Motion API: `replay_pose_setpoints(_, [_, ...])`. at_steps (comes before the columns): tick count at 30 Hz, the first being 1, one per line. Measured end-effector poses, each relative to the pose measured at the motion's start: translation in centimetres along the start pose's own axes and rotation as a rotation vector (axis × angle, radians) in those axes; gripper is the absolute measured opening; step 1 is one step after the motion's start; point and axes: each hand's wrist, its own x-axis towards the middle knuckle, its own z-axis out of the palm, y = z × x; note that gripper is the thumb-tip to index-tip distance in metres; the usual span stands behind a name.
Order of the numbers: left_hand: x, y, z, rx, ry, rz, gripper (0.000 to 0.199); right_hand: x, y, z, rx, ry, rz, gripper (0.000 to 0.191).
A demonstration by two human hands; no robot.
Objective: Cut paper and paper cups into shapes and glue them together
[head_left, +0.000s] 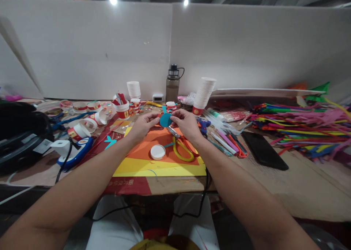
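A round blue paper disc point(165, 120) is held up between my two hands above the sheets. At its left edge my left hand point(144, 125) pinches it, and my right hand point(186, 122) grips the right edge with closed fingers. Beneath lie an orange paper sheet point(142, 143) and a yellow sheet point(128, 168). Scissors with yellow and orange handles point(183, 151) rest on the orange sheet, below my right hand. A white round cut cup bottom point(157, 152) sits on the orange sheet nearer to me. Blue paper scraps point(110, 142) lie to the left.
Left are a blue-and-white power strip point(79, 153) and cut paper cups point(79, 130). A bottle point(172, 83), stacked cups point(205, 93) and a cup of tools point(122, 109) stand behind. Markers point(225, 142), a phone point(263, 150) and pipe cleaners point(301, 125) lie right.
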Motion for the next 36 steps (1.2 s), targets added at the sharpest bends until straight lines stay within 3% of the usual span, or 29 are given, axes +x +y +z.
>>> replay_pose_setpoints(28, [-0.02,-0.12,0.44,-0.009,0.048,0.002,0.048,-0.67,-0.82,0.38,-0.069,0.067,-0.036,0.012])
replay_pose_setpoints(36, [-0.01,-0.48,0.22,0.027,-0.019,0.046,0.042,-0.93,-0.89,0.51,-0.113,0.074,-0.055,0.009])
